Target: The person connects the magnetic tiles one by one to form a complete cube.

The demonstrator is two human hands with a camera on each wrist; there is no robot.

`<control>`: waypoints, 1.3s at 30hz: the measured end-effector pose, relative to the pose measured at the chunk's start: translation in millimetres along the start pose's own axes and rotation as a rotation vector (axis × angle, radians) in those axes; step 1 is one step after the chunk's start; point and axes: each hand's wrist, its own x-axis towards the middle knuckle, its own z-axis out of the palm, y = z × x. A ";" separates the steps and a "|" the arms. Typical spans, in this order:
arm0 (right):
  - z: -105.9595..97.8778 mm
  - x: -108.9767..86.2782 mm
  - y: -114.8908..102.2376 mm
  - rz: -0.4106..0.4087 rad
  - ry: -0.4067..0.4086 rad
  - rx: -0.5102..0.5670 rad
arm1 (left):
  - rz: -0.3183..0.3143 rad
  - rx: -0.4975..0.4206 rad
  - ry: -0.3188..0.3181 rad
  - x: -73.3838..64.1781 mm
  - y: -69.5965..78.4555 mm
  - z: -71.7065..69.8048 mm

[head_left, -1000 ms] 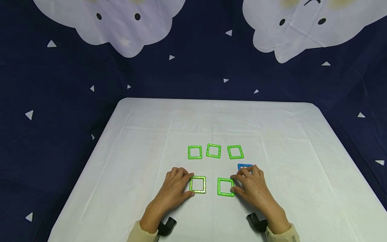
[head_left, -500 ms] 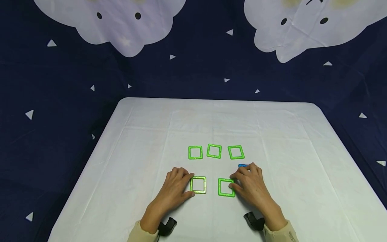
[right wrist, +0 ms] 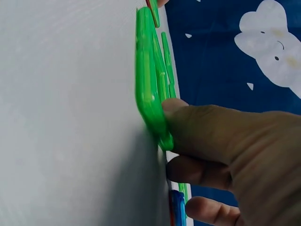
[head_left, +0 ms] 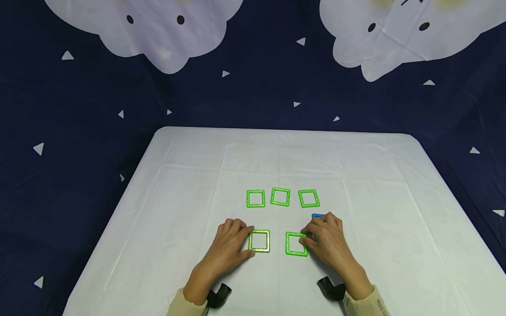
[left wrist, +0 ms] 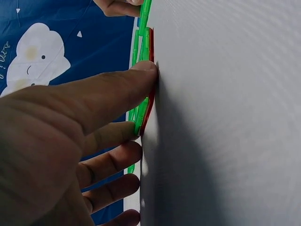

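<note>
My left hand (head_left: 226, 245) holds a green square magnetic tile (head_left: 268, 241) by its left side, thumb at the near corner and index finger at the far one. A red layer (left wrist: 151, 44) lies under this tile in the left wrist view. To the right, my right hand (head_left: 331, 243) pinches another green square magnetic tile (head_left: 287, 244), with the thumb over its right edge and the index finger by its far right corner. A gap separates the two tiles. Under the right fingers, a blue tile (head_left: 317, 215) is mostly hidden.
Farther back lie three green square tiles in a row: a left one (head_left: 255, 206), a middle one (head_left: 280, 205) and a right one (head_left: 310, 206). A white cloth covers the table (head_left: 189, 175). Behind it hangs a dark blue curtain (head_left: 257, 96) with clouds.
My right thumb has slid from the right tile's edge inward over its frame. The right hand has shifted slightly left and covers more of the blue tile. My left hand has stayed in place.
</note>
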 end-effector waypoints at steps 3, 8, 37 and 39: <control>1.9 0.2 -0.1 0.012 0.011 0.010 | -0.004 -0.010 -0.004 -0.5 0.1 -0.4; 5.2 0.6 -0.3 0.023 0.033 0.024 | -0.016 -0.028 -0.013 -1.1 0.0 -1.2; -0.4 -1.3 1.0 0.048 0.105 0.168 | -0.004 -0.008 0.013 -2.0 -0.1 -2.1; -1.4 -2.0 0.5 0.050 0.108 0.180 | -0.005 -0.013 0.015 -2.0 0.4 -2.4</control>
